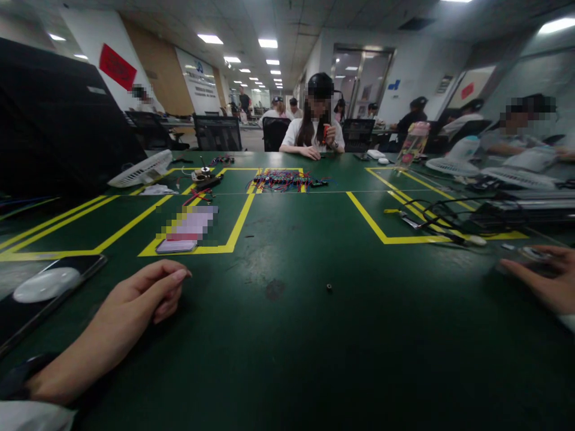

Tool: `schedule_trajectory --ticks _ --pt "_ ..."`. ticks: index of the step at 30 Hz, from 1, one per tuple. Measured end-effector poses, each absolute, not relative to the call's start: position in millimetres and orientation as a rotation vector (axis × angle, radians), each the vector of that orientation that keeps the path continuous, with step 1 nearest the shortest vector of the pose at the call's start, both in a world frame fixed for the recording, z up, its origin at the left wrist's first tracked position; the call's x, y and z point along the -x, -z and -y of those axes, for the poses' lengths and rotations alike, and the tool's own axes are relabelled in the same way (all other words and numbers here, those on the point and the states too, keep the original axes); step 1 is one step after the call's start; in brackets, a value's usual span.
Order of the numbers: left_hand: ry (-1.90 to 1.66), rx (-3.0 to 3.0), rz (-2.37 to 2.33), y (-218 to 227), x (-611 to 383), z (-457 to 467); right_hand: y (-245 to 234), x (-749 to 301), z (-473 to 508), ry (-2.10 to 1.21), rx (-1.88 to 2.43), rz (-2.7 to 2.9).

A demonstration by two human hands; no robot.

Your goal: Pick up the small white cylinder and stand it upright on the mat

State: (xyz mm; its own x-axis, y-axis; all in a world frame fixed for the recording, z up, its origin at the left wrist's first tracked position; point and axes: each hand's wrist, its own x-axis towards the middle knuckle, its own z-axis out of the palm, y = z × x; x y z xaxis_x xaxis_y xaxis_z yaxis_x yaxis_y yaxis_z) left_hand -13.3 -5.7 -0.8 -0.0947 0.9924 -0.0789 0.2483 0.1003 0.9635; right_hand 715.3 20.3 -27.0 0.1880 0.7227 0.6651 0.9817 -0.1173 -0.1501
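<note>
A small black part [329,288] lies alone on the green worktop [287,359], between the hands and slightly ahead of them. The left hand [148,296] rests loosely curled and empty; the right hand [545,281], farther off, touches a small flat object [532,254].

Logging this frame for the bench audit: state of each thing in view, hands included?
left hand: empty, loosely curled, resting on the table
right hand: fingers on a small object, unclear
small black part: loose on table, untouched
phone: lying flat
wire bundle: lying tangled
white fan: tilted back
</note>
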Motion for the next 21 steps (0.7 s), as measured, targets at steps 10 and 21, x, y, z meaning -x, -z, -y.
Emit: schedule_trajectory --ticks 10,21 --pt "-1.067 -1.303 -1.562 0 12 4 -3 -439 -15 -0.181 1.099 2.331" --pt "-1.099 -1.280 -1.452 1 14 6 -19 -366 -39 -0.376 1.025 2.250"
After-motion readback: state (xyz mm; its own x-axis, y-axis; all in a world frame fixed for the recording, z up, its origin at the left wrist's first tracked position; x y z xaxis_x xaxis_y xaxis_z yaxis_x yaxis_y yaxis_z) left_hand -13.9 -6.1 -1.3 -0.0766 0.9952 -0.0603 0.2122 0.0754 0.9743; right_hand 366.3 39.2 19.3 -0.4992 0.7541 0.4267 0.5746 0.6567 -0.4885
